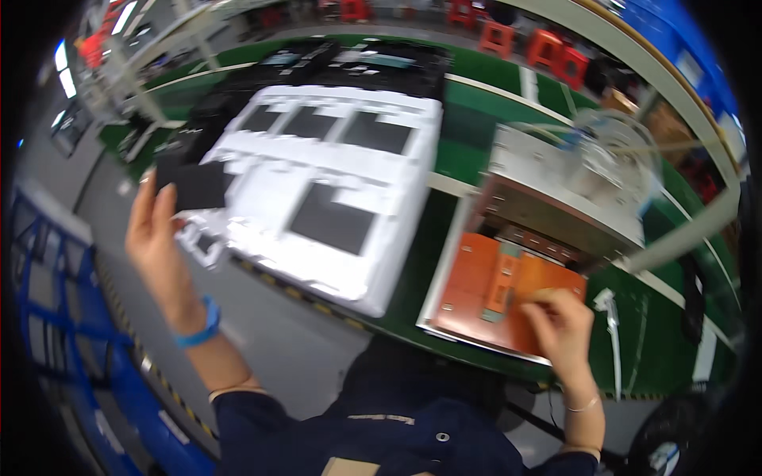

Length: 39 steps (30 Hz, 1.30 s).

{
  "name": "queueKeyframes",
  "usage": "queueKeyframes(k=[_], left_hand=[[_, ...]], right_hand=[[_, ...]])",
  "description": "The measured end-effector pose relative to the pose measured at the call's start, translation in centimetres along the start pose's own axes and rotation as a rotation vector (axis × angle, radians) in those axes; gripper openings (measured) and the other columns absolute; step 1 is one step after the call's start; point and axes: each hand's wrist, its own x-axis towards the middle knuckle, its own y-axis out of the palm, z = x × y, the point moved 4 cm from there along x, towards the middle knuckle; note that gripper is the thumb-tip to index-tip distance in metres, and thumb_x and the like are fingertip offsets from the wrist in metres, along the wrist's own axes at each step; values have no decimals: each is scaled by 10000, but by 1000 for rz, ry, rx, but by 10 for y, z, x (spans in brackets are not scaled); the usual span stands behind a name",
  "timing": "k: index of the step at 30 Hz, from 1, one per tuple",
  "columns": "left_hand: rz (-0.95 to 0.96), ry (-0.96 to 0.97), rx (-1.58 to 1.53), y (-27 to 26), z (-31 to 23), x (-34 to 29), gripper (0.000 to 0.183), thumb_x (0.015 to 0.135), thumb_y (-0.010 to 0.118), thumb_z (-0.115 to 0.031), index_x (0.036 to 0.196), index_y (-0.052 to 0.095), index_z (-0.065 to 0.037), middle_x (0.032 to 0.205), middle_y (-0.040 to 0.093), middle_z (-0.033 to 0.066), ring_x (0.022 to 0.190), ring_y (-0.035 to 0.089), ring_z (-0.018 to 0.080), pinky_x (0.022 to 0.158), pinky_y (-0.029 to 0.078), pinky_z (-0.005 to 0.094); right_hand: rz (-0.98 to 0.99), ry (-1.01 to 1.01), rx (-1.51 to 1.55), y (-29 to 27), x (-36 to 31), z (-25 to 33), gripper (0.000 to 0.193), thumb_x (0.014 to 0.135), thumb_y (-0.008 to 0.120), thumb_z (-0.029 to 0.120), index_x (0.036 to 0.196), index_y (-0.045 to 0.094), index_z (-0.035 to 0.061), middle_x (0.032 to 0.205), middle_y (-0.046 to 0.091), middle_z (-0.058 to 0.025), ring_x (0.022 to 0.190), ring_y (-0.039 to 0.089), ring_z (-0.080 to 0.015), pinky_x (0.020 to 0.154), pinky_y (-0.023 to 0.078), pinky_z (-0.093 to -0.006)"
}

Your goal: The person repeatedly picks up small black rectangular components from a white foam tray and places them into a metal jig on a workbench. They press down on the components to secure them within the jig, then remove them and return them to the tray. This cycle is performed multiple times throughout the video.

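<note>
Raised on the left, my left hand (155, 226) pinches a thin black sheet (198, 187) between thumb and fingers, near the left edge of a white tray (270, 258). Several black square pieces (332, 217) lie in that tray. At the right, my right hand (565, 324) is over the near right part of an orange plate (468, 278), fingers curled together; anything they pinch is hidden. Along the middle of the plate runs a narrow orange strip with green ends (501, 282). The plate sits at the front of a metal press-like fixture (556, 202).
Clear coiled tubing (615, 163) tops the fixture. Black trays (389, 67) stand behind the white one on the green table (468, 103). A white slender tool or cable (613, 333) lies right of the fixture. A blue rack (87, 341) stands lower left; red stools (496, 38) are far back.
</note>
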Motion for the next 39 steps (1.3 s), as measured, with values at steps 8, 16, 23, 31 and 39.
queueKeyframes(k=[8,16,23,31,39], left_hand=[[236,-129,58,23,33,12,356,930,660,-203,1270,649,-96,992,689,-35,765,556,-1,618,408,163],[347,269,575,34,32,-3,281,902,691,-173,1152,706,-45,1074,692,63,946,620,145,798,469,276],[398,372,643,42,21,-23,250,937,636,-201,1113,709,-41,1263,597,133,1200,529,280,1006,406,399],[408,363,557,38,29,-24,283,1003,524,-179,1140,694,1,1257,599,121,1166,551,253,979,432,355],[477,599,439,56,-21,-52,239,918,543,-122,1002,740,-18,1043,712,118,1109,592,320,971,434,416]], right_hand=[[-136,42,-310,-7,8,-38,283,827,697,38,1106,653,57,817,574,-94,643,593,-221,585,480,-324],[-4,0,-491,5,23,-39,288,904,621,171,1188,629,122,871,570,-76,731,639,-270,597,515,-384],[-43,-27,-594,2,8,-40,293,903,627,179,1191,650,127,829,565,-70,672,623,-259,571,507,-360],[-123,142,-681,-22,-3,-59,310,895,639,236,1164,642,82,858,593,-93,699,635,-279,589,520,-369],[-419,-69,-579,-29,-12,-44,117,781,749,23,890,719,51,751,509,-81,595,524,-223,530,433,-328]])
